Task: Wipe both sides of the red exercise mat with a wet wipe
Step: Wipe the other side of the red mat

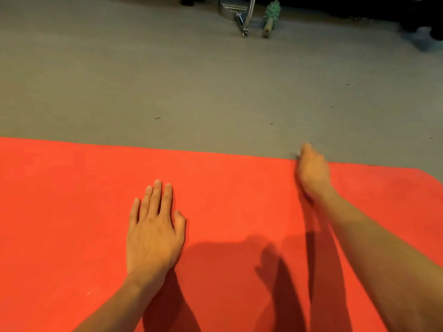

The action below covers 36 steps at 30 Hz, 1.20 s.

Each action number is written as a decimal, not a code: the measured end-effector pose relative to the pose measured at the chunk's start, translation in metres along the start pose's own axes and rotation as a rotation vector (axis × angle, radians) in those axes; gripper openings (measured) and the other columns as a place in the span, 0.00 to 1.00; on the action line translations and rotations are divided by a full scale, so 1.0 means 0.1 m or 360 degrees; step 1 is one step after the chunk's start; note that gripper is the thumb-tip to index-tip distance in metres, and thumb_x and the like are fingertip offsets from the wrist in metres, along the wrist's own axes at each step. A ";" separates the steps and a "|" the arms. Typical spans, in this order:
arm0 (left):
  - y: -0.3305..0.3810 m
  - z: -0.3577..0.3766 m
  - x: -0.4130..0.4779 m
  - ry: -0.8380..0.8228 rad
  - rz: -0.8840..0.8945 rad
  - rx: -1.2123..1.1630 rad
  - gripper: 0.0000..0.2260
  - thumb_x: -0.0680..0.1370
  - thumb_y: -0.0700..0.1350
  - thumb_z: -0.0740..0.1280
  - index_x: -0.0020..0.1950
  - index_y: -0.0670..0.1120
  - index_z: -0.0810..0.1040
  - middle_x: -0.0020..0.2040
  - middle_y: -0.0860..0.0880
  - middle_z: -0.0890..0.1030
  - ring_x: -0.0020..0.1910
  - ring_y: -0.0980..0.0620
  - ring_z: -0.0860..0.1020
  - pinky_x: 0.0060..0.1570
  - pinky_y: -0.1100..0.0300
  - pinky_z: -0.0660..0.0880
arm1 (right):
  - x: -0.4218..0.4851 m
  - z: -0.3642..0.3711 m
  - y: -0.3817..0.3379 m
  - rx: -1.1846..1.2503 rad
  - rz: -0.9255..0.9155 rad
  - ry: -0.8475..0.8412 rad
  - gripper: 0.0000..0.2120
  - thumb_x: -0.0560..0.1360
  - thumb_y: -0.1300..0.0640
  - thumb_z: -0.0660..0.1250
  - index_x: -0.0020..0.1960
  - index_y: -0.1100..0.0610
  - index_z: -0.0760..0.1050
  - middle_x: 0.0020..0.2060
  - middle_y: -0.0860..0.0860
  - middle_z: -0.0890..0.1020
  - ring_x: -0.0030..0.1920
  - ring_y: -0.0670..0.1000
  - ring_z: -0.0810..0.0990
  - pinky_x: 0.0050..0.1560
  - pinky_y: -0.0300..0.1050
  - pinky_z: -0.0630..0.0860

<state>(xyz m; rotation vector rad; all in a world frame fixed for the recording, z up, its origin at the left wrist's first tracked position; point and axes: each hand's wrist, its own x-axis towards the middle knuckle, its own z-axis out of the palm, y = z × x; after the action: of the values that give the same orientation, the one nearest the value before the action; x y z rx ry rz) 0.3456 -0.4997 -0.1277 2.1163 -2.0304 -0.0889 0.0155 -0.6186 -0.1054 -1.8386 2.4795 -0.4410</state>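
The mat [72, 212] is lying flat on the floor [167, 80], filling the view from 3 through 6 to 9 o'clock. The left hand [153, 233] is pressing on it at 7 o'clock, palm down and fingers straight, probably anchoring it against sliding. The right hand [311, 171] is reaching over the mat's far edge at 3 o'clock. It is blurred, so whether it is gripping the wipe cannot be told. A green brush [271, 15] is lying at 12 o'clock, well apart.
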 end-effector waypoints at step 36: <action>0.04 -0.03 0.08 0.0052 -0.0018 -0.0051 0.28 0.74 0.50 0.51 0.72 0.43 0.69 0.75 0.43 0.65 0.75 0.46 0.61 0.73 0.47 0.55 | -0.78 0.16 -0.31 0.0250 -0.0521 0.0349 0.07 0.69 0.68 0.65 0.46 0.65 0.79 0.41 0.63 0.82 0.42 0.62 0.82 0.48 0.52 0.73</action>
<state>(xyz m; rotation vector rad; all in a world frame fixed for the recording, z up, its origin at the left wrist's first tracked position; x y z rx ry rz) 0.3429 -0.5073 -0.1235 2.0969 -1.9854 -0.0874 0.0707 -0.5570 -0.1253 -2.2401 2.1833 -0.8657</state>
